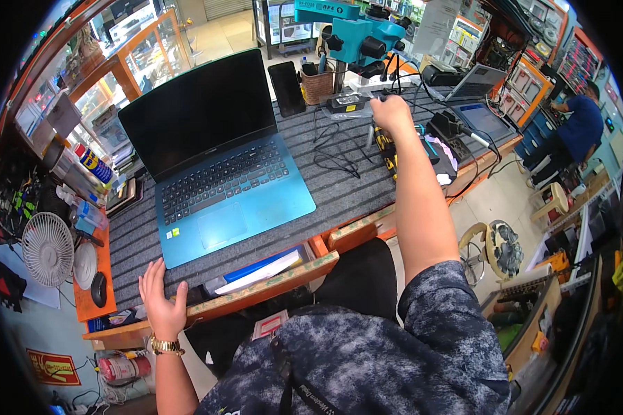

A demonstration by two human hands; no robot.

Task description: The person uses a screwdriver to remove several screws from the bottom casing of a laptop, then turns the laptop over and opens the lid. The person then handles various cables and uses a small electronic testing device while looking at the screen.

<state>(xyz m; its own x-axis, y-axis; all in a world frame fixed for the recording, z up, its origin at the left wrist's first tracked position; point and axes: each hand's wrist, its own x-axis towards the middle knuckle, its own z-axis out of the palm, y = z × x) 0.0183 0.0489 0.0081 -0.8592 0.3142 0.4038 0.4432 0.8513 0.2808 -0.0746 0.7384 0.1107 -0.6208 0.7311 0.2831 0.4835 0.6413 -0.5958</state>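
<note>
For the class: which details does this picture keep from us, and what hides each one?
All in the head view:
1. Anything in the grip of the bare right hand: hidden behind the hand itself.
2. The back of the wide, open wooden drawer: covered by the grey ribbed tabletop.
3. Bare left forearm: cut off by the lower edge.

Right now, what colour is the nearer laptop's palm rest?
The palm rest is teal-blue, clearest in head view.

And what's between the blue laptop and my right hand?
In the head view, beside the blue laptop stands a phone; then come a black cable on the mat and, nearest your right hand, a black box.
</note>
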